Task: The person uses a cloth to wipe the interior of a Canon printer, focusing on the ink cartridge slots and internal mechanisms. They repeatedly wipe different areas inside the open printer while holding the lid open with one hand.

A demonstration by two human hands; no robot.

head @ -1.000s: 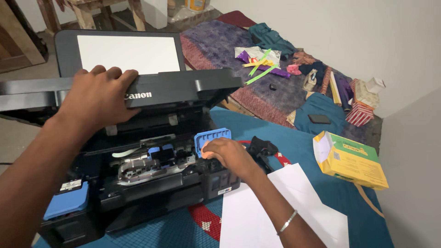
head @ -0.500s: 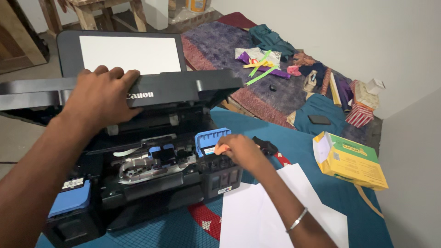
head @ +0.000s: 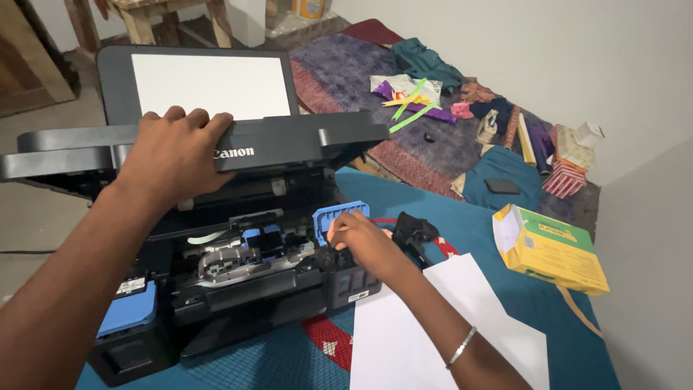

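Note:
A black printer [head: 238, 289] stands open in front of me on a blue cloth. My left hand [head: 177, 155] grips the front edge of its raised scanner lid [head: 289, 137] and holds it up. My right hand [head: 364, 242] rests on the ink tank unit [head: 354, 278] at the printer's right side, fingertips against the upright blue tank cover [head: 336, 217]. Inside, the print carriage [head: 260, 242] with blue parts is exposed. A second blue cover [head: 130, 307] lies flat at the printer's left side.
White paper sheets [head: 433, 325] lie right of the printer. A small black object [head: 411, 231] sits just beyond my right hand. A yellow-green box [head: 548, 249] lies open further right. Paper scraps, cloths and a dark phone [head: 502, 186] cover the bed behind.
My right hand shifted slightly left along the blue tank cover and its fingers now press against it. The left hand keeps holding the lid; the view drifted a little.

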